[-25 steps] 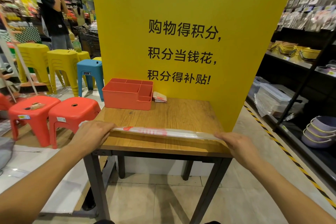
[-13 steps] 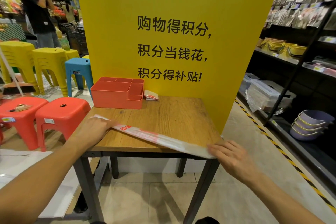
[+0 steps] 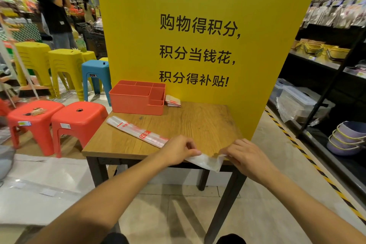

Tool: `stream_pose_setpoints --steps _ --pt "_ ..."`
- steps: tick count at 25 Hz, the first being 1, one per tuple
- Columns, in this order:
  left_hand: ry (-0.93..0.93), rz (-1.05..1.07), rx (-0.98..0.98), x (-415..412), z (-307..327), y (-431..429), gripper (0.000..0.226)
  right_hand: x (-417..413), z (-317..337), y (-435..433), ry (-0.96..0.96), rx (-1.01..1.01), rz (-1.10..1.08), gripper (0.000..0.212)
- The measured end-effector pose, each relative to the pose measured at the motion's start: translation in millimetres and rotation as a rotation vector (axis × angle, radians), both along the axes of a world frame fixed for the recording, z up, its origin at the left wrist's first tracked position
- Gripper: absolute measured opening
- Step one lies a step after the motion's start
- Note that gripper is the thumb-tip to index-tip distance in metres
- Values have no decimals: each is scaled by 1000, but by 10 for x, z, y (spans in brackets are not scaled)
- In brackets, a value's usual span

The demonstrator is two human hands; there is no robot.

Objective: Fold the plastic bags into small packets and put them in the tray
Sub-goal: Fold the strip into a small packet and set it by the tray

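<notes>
Where your view begins on the left, two red stools (image 3: 79,119) stand side by side on the floor next to the table (image 3: 208,123), with a blue stool (image 3: 96,77) and some yellow stools (image 3: 65,65) behind them. At the table's far left corner sits the orange tray (image 3: 134,105), an upright box split into several compartments; what its compartments hold cannot be made out from here. Just to the right of it, one folded packet (image 3: 172,101) lies on the wood against the yellow sign board (image 3: 198,25), close to the tray but outside it.

The plastic bag (image 3: 136,131) you are working on is flattened into a long narrow strip with red print. It runs diagonally across the table from near the tray's front left down to the front edge.

Your left hand (image 3: 178,151) rests over the strip near that edge, thumb and fingers pinching it. Your right hand (image 3: 245,156) is close beside, not touching the left, and pinches the bag's near end, whose corner is turned up. The short stretch of bag between your hands sags over the table's front edge.

On the right, dark shelves (image 3: 326,69) carry goods, with stacked purple bowls (image 3: 346,138) low down.
</notes>
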State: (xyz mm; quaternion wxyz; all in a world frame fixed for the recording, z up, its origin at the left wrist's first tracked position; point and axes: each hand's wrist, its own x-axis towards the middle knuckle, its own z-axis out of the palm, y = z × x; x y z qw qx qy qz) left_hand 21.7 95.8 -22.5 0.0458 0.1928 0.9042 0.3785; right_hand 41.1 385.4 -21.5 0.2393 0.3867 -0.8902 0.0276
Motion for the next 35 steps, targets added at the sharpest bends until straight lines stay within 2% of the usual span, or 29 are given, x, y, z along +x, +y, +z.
stream_pose_setpoints --steps 4,9,13,16,18,20,25,29,30,33,35 --pt "65 9 -131 65 -193 66 18 26 120 -110 -277 -180 -102 15" --pt "11 57 25 100 -248 32 19 -167 170 -407 -687 -407 -20 5" --pt "-72 122 240 135 -234 -73 33 -272 17 -648 -764 -445 -28 14" --pt "-103 122 300 151 -239 -113 40 -325 -80 -752 -790 -503 -49 24" --pt "-82 131 269 155 -266 -90 57 -332 -119 -796 -798 -532 -62 29" --pt "-38 155 244 131 -302 -54 59 -349 -146 -818 -791 -536 -71 32" --pt "76 196 122 54 -334 -39 30 -398 -243 -788 -742 -519 -164 32" --pt "122 174 65 20 -374 -73 13 -337 -298 -714 -658 -523 -131 12" --pt "124 163 61 6 -383 -95 10 -309 -306 -643 -619 -465 -91 13" --pt "156 123 41 -15 -384 -162 6 -213 -387 -433 -388 -122 13 48" --pt "223 72 -3 8 -379 -200 5 -167 -441 -416 -252 -38 22 42"
